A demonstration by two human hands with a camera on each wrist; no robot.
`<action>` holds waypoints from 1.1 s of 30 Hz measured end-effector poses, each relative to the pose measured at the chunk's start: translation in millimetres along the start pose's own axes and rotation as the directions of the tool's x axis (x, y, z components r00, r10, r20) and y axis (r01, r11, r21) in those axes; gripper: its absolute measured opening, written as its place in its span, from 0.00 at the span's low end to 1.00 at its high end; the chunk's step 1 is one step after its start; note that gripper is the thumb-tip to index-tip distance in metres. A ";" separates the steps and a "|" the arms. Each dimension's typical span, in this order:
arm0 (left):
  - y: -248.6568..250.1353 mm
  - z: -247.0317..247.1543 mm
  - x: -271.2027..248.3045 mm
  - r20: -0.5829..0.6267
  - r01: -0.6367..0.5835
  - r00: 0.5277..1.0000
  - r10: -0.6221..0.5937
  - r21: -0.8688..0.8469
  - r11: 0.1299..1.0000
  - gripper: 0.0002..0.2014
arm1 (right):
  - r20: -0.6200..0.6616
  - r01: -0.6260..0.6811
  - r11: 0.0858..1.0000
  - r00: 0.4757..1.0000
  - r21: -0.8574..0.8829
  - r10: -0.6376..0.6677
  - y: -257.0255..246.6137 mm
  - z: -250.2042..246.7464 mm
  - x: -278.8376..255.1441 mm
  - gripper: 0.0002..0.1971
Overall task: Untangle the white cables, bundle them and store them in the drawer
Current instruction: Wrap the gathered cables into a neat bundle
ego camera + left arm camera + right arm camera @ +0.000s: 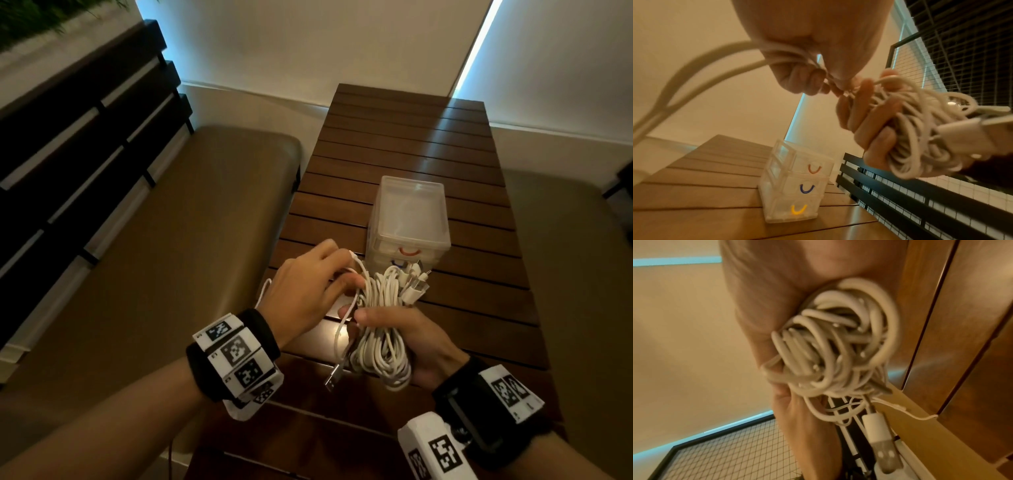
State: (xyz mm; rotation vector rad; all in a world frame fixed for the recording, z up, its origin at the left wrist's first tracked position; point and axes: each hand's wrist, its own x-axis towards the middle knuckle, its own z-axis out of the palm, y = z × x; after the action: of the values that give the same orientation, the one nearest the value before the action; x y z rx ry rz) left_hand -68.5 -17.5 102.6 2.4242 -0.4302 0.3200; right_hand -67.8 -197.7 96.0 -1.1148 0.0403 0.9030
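So you're holding the whole bundle of white cables (380, 329) in your right hand (407, 342), fingers curled round the middle of the coil, thumb clamped across the top. The bundle is sitting just above the near part of the slatted wooden table (462, 154), and its long axis is running away from you: looped end toward your wrist, connector ends (416, 281) fanning out at the far end, pointing at the clear drawer box (409, 219).

Your left hand (308, 291) is coming in from the left side of the bundle and pinching a loose strand (701, 65) against the coil, fingers curled round it. From the left wrist camera that strand is looping out to the left of your hand. One USB plug (331, 380) is dangling off the near end, below your right hand.

Here's the bit that matters, I'd say: the drawer box is lying straight ahead of the bundle, just beyond the connector tips, with its three little drawers (red, blue, yellow handles) facing you and all looking closed. Your right hand is busy keeping the coil together, so the left one is the hand I'd expect to be freeing up for a drawer pull, once that strand is wrapped or tucked. Letting it go early is probably going to let the coil spring loose.
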 end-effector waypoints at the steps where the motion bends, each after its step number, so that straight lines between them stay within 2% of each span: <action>1: -3.1 -0.8 0.9 0.015 0.023 1.000 -0.022 -0.036 0.999 0.05 | 0.039 -0.013 1.000 0.999 0.011 0.012 -0.7 -1.3 1.2 0.16; 4: -5.9 -4.2 -0.2 0.043 0.051 0.998 -0.046 -0.115 0.992 0.08 | 0.087 -0.023 0.999 0.996 0.024 0.021 -0.2 -4.7 4.9 0.20; 7: -10.0 -12.3 -0.8 0.129 0.080 0.990 -0.063 -0.127 0.989 0.07 | 0.082 -0.015 0.997 0.996 -0.076 0.022 -1.2 -7.4 4.6 0.19; 9: -22.1 -22.7 0.7 0.251 0.187 0.958 -0.142 -0.167 0.968 0.08 | 0.082 -0.015 0.991 0.996 -0.130 0.025 -3.2 -9.8 1.7 0.16; 11: -37.3 -34.1 -2.3 0.354 0.301 0.911 -0.210 -0.227 0.926 0.15 | 0.077 -0.004 0.990 0.997 -0.140 0.014 -5.5 -11.5 -0.5 0.18; 13: -44.2 -40.2 -8.0 0.406 0.343 0.887 -0.219 -0.261 0.902 0.19 | 0.057 0.019 0.985 0.998 -0.173 -0.010 -8.8 -11.4 -1.6 0.20; 15: -41.2 -40.1 -15.8 0.437 0.357 0.877 -0.201 -0.314 0.880 0.20 | 0.030 0.040 0.980 0.999 -0.195 -0.035 -11.9 -10.0 -1.4 0.24; 16: -39.6 -38.2 -19.7 0.446 0.367 0.874 -0.190 -0.354 0.860 0.18 | 0.012 0.062 0.979 0.998 -0.195 -0.061 -13.3 -9.0 -0.3 0.23; 18: -38.6 -33.3 -26.5 0.462 0.389 0.869 -0.178 -0.416 0.822 0.14 | -0.051 0.110 0.978 0.991 -0.176 -0.120 -15.9 -7.7 2.7 0.11; 19: -38.7 -30.5 -29.3 0.454 0.391 0.872 -0.185 -0.416 0.821 0.13 | -0.077 0.125 0.980 0.987 -0.152 -0.138 -16.5 -8.4 3.6 0.07; 20: -38.6 -28.1 -31.5 0.420 0.387 0.882 -0.213 -0.391 0.835 0.14 | -0.083 0.138 0.982 0.985 -0.129 -0.149 -16.6 -10.2 4.7 0.07; 23: -28.5 -19.1 -34.6 0.221 0.365 0.925 -0.310 -0.286 0.886 0.16 | -0.098 0.128 0.986 0.986 -0.102 -0.138 -16.8 -11.1 7.5 0.11; 25: -12.0 -9.4 -34.2 0.145 0.341 0.940 -0.310 -0.326 0.882 0.15 | -0.145 0.134 0.979 0.977 -0.154 -0.157 -15.2 -11.1 10.6 0.06; 27: 1.6 0.7 -33.0 0.112 0.347 0.937 -0.330 -0.392 0.852 0.14 | -0.179 0.128 0.977 0.971 -0.171 -0.158 -13.8 -10.0 11.9 0.05; 29: 9.1 7.8 -30.2 0.118 0.367 0.929 -0.351 -0.413 0.833 0.14 | -0.189 0.096 0.989 0.975 -0.117 -0.117 -12.2 -7.3 11.2 0.10; 31: 14.4 11.3 -27.3 0.113 0.379 0.924 -0.365 -0.400 0.835 0.15 | -0.188 0.088 0.993 0.977 -0.073 -0.101 -9.0 -3.7 9.6 0.15; 33: 20.0 13.2 -24.6 0.087 0.380 0.924 -0.373 -0.325 0.866 0.17 | -0.184 0.154 0.985 0.969 -0.074 -0.165 -6.3 1.9 10.1 0.14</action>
State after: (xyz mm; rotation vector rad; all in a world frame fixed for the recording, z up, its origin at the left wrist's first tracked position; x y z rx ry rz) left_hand -97.1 -35.1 95.6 2.1130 -0.0059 0.0415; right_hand -58.0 -191.0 97.1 -1.2383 0.0797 0.6559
